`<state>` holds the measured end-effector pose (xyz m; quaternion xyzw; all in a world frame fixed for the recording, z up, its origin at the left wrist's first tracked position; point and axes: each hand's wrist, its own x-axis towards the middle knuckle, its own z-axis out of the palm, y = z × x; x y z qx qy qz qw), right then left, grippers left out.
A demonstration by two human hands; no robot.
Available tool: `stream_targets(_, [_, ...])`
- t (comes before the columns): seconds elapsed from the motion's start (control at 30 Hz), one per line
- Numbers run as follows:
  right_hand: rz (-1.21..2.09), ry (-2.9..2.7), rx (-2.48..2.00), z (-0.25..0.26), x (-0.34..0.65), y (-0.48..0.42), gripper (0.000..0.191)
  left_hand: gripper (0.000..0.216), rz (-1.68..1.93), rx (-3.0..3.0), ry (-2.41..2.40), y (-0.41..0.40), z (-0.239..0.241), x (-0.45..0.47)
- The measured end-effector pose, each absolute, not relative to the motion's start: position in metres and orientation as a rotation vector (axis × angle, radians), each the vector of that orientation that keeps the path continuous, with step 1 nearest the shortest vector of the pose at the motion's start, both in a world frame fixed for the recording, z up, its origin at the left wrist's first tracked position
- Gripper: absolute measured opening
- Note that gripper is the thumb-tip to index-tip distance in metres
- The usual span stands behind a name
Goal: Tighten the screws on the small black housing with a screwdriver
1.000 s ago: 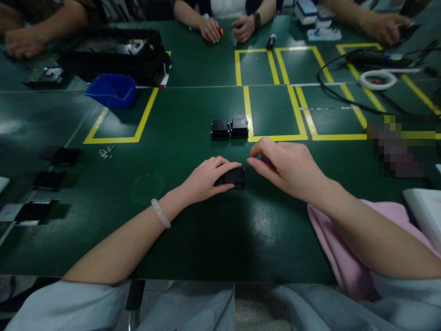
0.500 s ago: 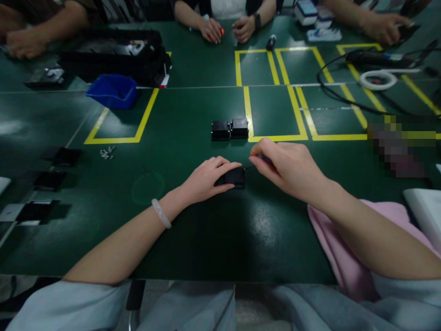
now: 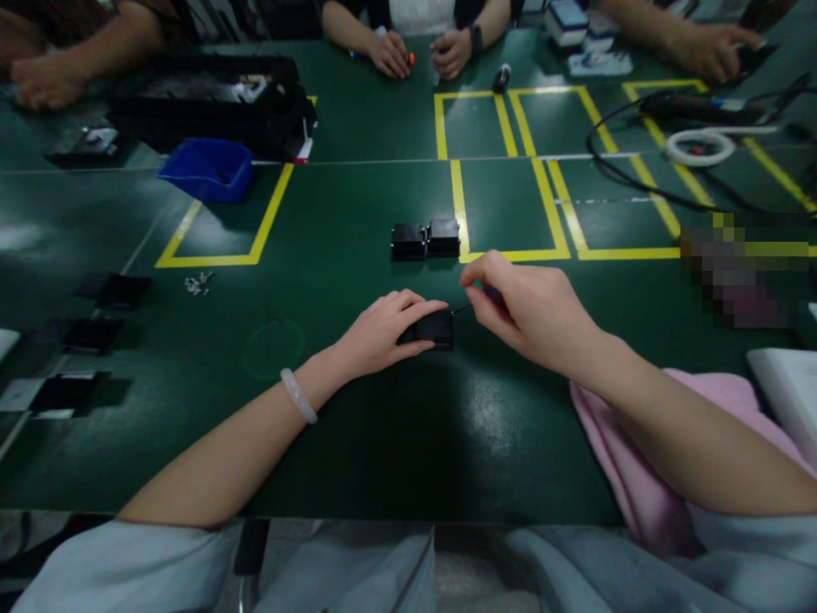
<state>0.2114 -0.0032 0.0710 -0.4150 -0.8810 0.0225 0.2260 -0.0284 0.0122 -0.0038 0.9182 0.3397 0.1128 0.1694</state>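
Note:
My left hand (image 3: 389, 330) is closed around a small black block (image 3: 435, 329) on the green table, thumb on the near side and fingers over the far side. The block's left part is hidden under the hand. My right hand (image 3: 527, 311) is pinched on a thin dark-shafted tool (image 3: 462, 308), whose tip meets the block's right end. Its handle is hidden in my fingers, so its exact kind cannot be made out. Just beyond my hands stand two similar black blocks (image 3: 425, 239), side by side with small metal bits at their ends.
Several small screws (image 3: 198, 283) lie loose at the left, near a blue bin (image 3: 209, 170). Flat black parts (image 3: 94, 335) line the left side. A pink cloth (image 3: 613, 451) lies under my right forearm. Co-workers' hands (image 3: 391, 56) and black cables (image 3: 613, 170) are across the table.
My right hand's fingertips have shifted slightly around the tool, with the index finger a little higher and more shaft showing. My left hand and the block stay in place.

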Motion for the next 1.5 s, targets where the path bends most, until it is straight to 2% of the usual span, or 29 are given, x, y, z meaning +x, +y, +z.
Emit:
stream_targets(0.2, [0.039, -2.457, -1.169, 0.0710, 0.2113, -0.0032, 0.023, 0.052, 0.321, 2.599, 0.964, 0.0122, -0.0020, -0.0281])
stream_targets(0.47, [0.084, -2.429, -1.160, 0.0705, 0.2113, -0.0028, 0.017, 0.052, 0.323, 2.595, 0.969, 0.0118, -0.0023, -0.0283])
stream_targets(0.6, [0.043, -2.451, -1.159, 0.0701, 0.2116, -0.0024, 0.024, 0.052, 0.322, 2.597, 0.969, 0.0118, -0.0030, -0.0289])
stream_targets(0.8, [0.080, -2.409, -1.136, 0.0699, 0.2111, -0.0026, 0.014, 0.052, 0.324, 2.606, 0.970, 0.0117, -0.0031, -0.0285])
stream_targets(1.0, [0.038, -2.456, -1.158, 0.0705, 0.2125, -0.0021, 0.024, 0.053, 0.322, 2.611, 0.973, 0.0118, -0.0042, -0.0286])
stream_targets(1.23, [0.102, -2.422, -1.176, 0.0712, 0.2111, -0.0027, 0.017, 0.053, 0.312, 2.601, 0.972, 0.0115, -0.0017, -0.0277])
stream_targets(1.5, [0.065, -2.476, -1.216, 0.0720, 0.2122, -0.0030, 0.025, 0.053, 0.314, 2.598, 0.972, 0.0119, -0.0020, -0.0281])
